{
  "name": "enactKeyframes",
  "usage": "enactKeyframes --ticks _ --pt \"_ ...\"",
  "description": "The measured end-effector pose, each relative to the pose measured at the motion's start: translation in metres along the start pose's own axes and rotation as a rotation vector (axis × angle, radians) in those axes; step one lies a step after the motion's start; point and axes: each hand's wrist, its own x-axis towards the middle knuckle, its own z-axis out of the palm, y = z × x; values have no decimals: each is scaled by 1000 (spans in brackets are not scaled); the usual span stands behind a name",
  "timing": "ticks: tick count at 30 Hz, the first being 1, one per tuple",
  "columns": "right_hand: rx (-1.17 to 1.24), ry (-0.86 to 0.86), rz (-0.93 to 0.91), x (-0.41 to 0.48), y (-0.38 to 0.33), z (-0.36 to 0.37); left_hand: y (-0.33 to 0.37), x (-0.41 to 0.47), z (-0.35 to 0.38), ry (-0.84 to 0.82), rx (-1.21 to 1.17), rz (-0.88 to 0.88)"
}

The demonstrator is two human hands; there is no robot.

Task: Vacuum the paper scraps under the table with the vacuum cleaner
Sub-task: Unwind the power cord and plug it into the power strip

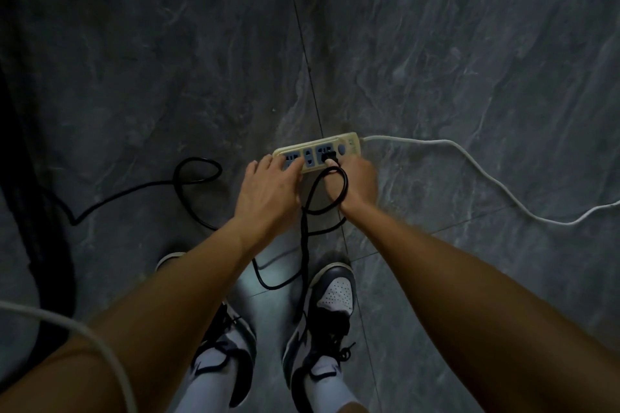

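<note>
A cream power strip [349, 141] with blue sockets lies on the dark stone floor. My left hand [268, 191] presses flat on its left end, fingers spread over a socket. My right hand [355, 184] pinches a black plug [329, 155] that sits in the right-hand socket. The plug's black cord [198, 179] loops over my right wrist and trails in coils to the left. Neither the vacuum cleaner nor any paper scraps are in view.
The strip's white cable [469, 157] runs off to the right. Another white cable [84, 332] crosses the lower left. A dark shape [30, 178] stands along the left edge. My two shoes [332, 298] stand just below the strip.
</note>
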Motion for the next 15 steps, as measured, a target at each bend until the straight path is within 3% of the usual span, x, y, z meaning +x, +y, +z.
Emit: enactKeyframes --ticks 15 --pt "-58 -90 -78 11 -19 -23 13 12 1 23 -19 -2"
